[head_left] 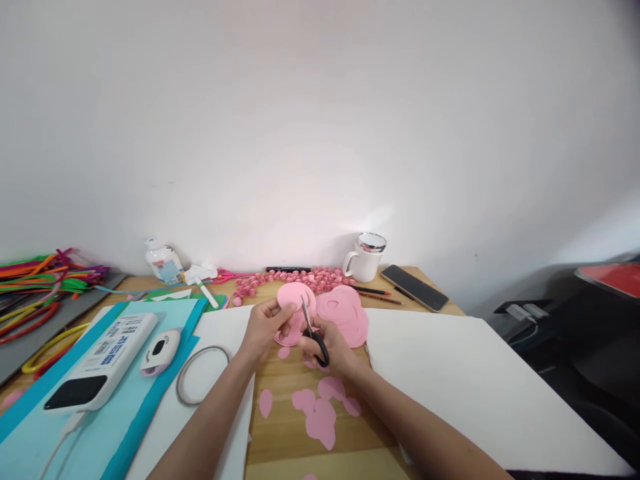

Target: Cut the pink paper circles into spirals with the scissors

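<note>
My left hand (265, 327) pinches a round pink paper piece (295, 297) and holds it up over the wooden table (285, 440). Black-handled scissors (313, 333) are gripped in my right hand (333, 347), their blades pointing up into the pink piece's edge. A stack of pink paper circles (347, 313) lies just right of the hands. Pink petal-shaped offcuts (320, 410) lie on the wood below my wrists.
White sheets (450, 373) lie right and left of the hands, blue paper (100, 433) at left with a power bank (103, 360), a small pink device (160, 348) and a ring (200, 373). Rolled pink paper bits (300, 277), a white mug (365, 259), phone (414, 287), pencils, glue bottle (163, 261) and pipe cleaners (40, 280) line the back.
</note>
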`<action>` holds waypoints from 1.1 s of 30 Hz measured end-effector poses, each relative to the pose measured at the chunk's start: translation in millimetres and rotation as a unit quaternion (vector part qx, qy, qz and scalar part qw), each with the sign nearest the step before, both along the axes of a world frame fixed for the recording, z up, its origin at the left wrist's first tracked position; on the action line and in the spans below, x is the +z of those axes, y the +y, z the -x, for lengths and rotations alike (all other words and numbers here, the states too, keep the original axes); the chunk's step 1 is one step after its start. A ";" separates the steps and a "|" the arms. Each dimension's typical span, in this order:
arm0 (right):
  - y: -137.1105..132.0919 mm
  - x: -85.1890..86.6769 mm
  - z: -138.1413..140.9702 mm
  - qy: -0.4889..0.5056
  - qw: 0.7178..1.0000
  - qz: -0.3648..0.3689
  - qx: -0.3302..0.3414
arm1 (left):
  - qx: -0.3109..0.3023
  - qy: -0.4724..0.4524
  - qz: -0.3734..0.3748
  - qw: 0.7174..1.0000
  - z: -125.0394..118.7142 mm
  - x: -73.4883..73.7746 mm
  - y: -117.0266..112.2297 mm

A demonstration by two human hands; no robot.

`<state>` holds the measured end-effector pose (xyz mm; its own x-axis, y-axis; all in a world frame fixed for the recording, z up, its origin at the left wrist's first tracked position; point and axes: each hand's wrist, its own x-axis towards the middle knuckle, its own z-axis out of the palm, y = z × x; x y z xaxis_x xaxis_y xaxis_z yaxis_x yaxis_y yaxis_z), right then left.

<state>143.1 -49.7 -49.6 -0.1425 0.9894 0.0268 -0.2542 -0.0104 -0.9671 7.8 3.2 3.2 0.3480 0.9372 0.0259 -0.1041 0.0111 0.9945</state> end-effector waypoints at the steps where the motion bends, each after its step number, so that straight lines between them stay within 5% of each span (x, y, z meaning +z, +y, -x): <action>1: 0.2 -0.6 -0.1 -0.004 1.000 0.002 0.005 | -0.002 0.007 -0.002 1.000 -0.2 0.5 -0.9; 11: -0.7 13.6 -3.2 -0.010 1.000 -0.025 -0.014 | -0.046 0.056 -0.009 0.997 2.0 -6.3 1.4; 33: 0.0 5.3 -3.1 0.002 1.000 0.005 -0.019 | -0.027 0.048 -0.023 0.998 8.1 -13.1 9.6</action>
